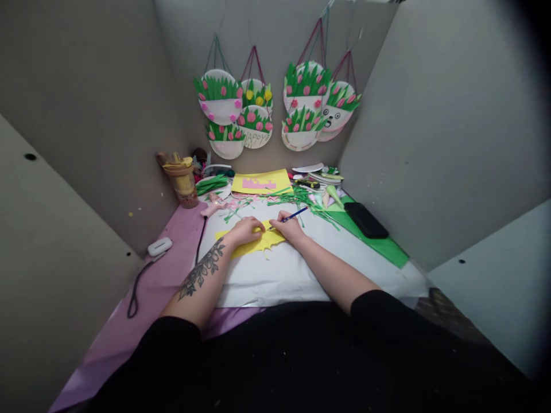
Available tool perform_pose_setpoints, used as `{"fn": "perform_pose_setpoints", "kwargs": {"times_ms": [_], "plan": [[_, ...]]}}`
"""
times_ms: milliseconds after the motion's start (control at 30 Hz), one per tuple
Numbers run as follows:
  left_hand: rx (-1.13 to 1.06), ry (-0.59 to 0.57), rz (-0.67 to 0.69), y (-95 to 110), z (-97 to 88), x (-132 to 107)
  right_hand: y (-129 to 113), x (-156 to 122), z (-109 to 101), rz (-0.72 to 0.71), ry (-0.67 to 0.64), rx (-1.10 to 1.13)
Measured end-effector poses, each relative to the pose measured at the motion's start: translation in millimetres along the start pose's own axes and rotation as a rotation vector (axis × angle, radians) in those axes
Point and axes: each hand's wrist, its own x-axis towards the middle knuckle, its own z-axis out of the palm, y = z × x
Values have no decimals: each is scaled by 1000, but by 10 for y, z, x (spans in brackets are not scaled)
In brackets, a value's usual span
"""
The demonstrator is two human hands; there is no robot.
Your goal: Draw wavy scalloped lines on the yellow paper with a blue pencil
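My right hand (289, 228) is closed around a blue pencil (297, 215), its tip down on a yellow foam sheet (262, 243) with a jagged cut edge. My left hand (245, 230) lies on the same yellow sheet just left of the pencil tip, fingers curled and pressing it against the white paper (279, 272) underneath. The two hands almost touch.
Green paper strips (301, 201) and pink scraps lie beyond the hands, with a yellow sheet (261, 182) behind. A glue gun (215, 205), a cup (184, 182), a white earbud case (159, 246), a black case (365, 220) on green paper. Paper-plate flower crafts (253, 109) hang on the back wall.
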Motion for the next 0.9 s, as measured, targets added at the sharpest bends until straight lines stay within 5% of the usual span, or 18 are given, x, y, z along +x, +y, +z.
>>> {"fn": "perform_pose_setpoints", "kwargs": {"times_ms": [900], "plan": [[14, -2, -25, 27, -19, -8, 39, 16, 6, -22, 48, -16]]}}
